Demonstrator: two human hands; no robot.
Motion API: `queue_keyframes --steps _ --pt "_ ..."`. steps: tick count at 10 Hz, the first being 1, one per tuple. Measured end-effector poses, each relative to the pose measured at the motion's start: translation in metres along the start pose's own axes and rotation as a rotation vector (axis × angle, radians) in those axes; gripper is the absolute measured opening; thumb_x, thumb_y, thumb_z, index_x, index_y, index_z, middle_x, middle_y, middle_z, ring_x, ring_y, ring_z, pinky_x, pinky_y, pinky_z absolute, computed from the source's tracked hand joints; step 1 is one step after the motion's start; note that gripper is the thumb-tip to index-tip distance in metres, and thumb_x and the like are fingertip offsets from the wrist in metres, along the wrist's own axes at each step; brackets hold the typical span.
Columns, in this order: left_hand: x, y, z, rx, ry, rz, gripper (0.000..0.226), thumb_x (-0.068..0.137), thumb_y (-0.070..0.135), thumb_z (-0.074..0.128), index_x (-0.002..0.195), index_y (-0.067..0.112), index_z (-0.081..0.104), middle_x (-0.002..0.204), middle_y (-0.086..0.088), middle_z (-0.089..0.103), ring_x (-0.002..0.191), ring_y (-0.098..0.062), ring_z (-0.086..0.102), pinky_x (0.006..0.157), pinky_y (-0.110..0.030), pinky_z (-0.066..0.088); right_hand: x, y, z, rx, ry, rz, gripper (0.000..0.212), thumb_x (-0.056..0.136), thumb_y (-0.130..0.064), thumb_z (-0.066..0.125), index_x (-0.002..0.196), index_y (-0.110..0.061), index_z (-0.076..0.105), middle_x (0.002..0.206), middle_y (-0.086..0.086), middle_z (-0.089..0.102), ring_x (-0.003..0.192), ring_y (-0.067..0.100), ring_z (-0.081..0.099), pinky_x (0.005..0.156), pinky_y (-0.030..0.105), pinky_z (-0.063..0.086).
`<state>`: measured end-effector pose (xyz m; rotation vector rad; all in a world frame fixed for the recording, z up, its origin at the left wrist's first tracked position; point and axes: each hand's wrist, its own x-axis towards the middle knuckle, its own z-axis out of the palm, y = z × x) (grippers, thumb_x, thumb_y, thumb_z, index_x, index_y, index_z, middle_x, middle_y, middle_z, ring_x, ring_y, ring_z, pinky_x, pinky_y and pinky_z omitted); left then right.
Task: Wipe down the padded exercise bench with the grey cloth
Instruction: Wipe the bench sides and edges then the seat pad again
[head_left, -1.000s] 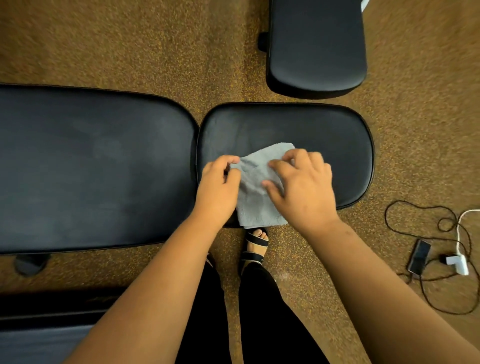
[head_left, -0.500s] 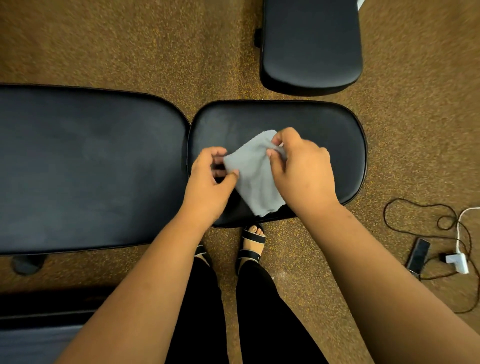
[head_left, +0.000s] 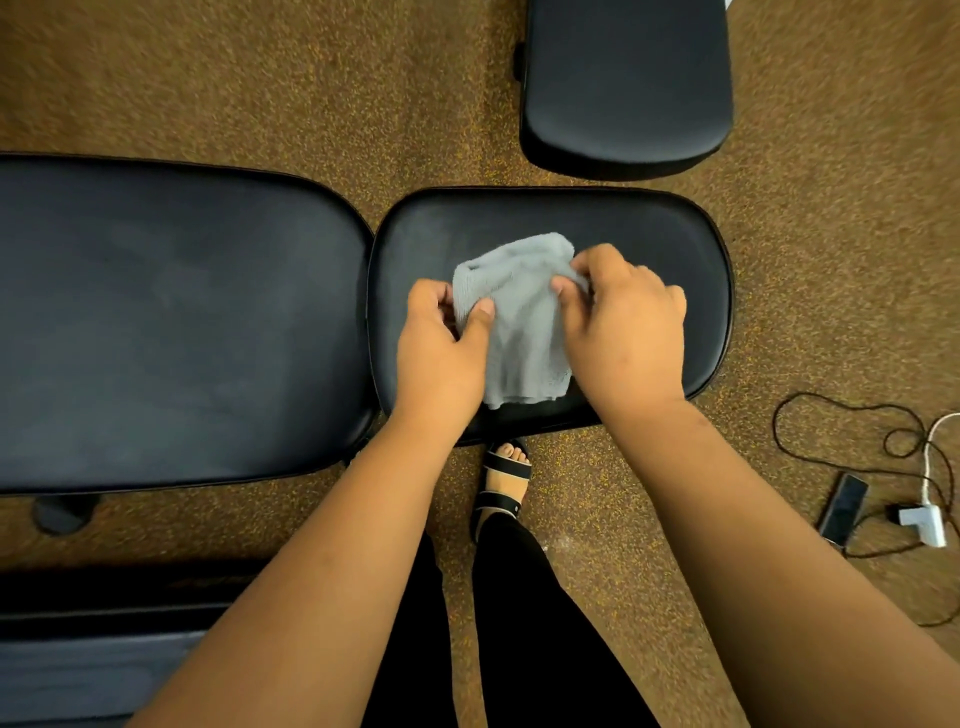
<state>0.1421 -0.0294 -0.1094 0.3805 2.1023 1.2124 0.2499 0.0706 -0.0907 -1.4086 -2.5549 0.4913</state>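
The left hand (head_left: 441, 348) pinches the grey cloth's (head_left: 519, 322) left edge (thumb on top). The right hand (head_left: 621, 332) grips its right edge, both over the counter (head_left: 649, 234).

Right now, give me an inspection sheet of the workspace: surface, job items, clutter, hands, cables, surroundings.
Surface: short seat pad of the black bench, long pad beside it across a gap.
Job's things: grey cloth, bunched, on the seat pad.
Clutter: nothing seen on the pads.
Hands: left hand and right hand each pinch a cloth edge.
Cables: black cable, white charger, phone on the floor, right.
Surroundings: speckled brown floor, another black pad beyond.
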Motion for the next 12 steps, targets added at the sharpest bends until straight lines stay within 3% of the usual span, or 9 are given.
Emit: queue_keyframes --steps 2,3,4,5,6,8,9,11,12 --pt "0.004 0.029 0.029 -0.079 -0.088 0.111 0.035 0.09 0.018 0.067 0.109 0.026 0.038 0.094 0.006 0.058 0.071 -0.008 0.056 0.068 -0.019 0.047 0.008 0.028 -0.038 0.085 0.074 0.135 0.018 0.095 -0.03 0.056 0.107 -0.017 0.056 0.082 -0.006 0.056 0.085 0.031 0.063 0.086 0.047 0.045" --pt "0.004 0.036 0.044 -0.032 -0.165 0.18 0.029 0.085 0.008 0.066 0.098 0.024 0.046 0.102 0.003 0.055 0.077 -0.008 0.059 0.072 -0.023 0.047 0.013 0.046 -0.044 0.059 0.095 0.176 0.019 0.094 -0.03 0.057 0.108 -0.017 0.057 0.09 -0.001 0.061 0.09 0.033 0.062 0.086 0.049 0.046" --pt "-0.001 0.033 0.054 0.249 -0.133 0.339 0.02 0.079 0.01 0.068 0.094 0.02 0.058 0.115 0.003 0.047 0.101 -0.011 0.051 0.086 -0.024 0.043 0.01 0.057 -0.043 -0.073 0.138 0.175 0.03 0.091 -0.03 0.058 0.117 -0.015 0.058 0.115 0.01 0.058 0.103 0.034 0.052 0.087 0.044 0.04" --pt "-0.008 0.03 0.054 0.464 -0.046 0.5 0.023 0.078 0.017 0.07 0.1 0.018 0.063 0.122 0.001 0.046 0.109 -0.018 0.044 0.089 -0.026 0.039 -0.003 0.052 -0.038 -0.101 0.226 0.03 0.036 0.089 -0.028 0.058 0.122 -0.014 0.06 0.125 0.012 0.054 0.106 0.033 0.049 0.087 0.043 0.038" --pt "-0.011 0.026 0.055 0.521 -0.119 0.56 0.029 0.08 0.022 0.07 0.107 0.016 0.063 0.121 0.0 0.05 0.109 -0.02 0.047 0.091 -0.027 0.04 -0.015 0.046 -0.026 -0.077 0.156 -0.206 0.027 0.086 -0.02 0.06 0.111 -0.011 0.065 0.12 0.013 0.059 0.106 0.032 0.047 0.086 0.043 0.039" --pt "-0.01 0.03 0.054 0.593 -0.263 0.485 0.041 0.08 0.022 0.071 0.12 0.017 0.061 0.124 0.001 0.049 0.113 -0.02 0.044 0.092 -0.027 0.037 -0.013 0.053 -0.019 -0.114 -0.041 -0.188 0.022 0.082 -0.022 0.056 0.099 -0.011 0.064 0.111 0.011 0.057 0.101 0.032 0.048 0.085 0.042 0.042" --pt "0.0 0.047 0.051 0.673 -0.37 0.44 0.04 0.082 0.019 0.07 0.12 0.014 0.06 0.124 -0.003 0.049 0.114 -0.024 0.047 0.095 -0.035 0.042 0.003 0.047 -0.029 -0.162 -0.19 -0.168 0.023 0.082 -0.023 0.057 0.102 -0.011 0.062 0.111 0.012 0.053 0.102 0.035 0.046 0.084 0.047 0.045" --pt "0.005 0.1 0.028 0.93 -0.618 0.337 0.039 0.091 0.028 0.061 0.127 0.014 0.055 0.127 -0.007 0.046 0.109 -0.028 0.054 0.09 -0.038 0.047 0.041 0.026 -0.069 -0.204 -0.597 -0.071 0.032 0.098 -0.031 0.049 0.123 -0.013 0.06 0.126 0.014 0.048 0.118 0.032 0.046 0.098 0.037 0.042" --pt "-0.001 0.137 0.004 0.975 -0.59 0.417 0.04 0.093 0.033 0.057 0.128 0.014 0.054 0.125 -0.007 0.048 0.115 -0.026 0.051 0.096 -0.037 0.044 0.038 0.012 -0.1 -0.085 -0.551 -0.094 0.034 0.1 -0.03 0.049 0.124 -0.01 0.061 0.123 0.014 0.055 0.118 0.03 0.051 0.1 0.033 0.037"
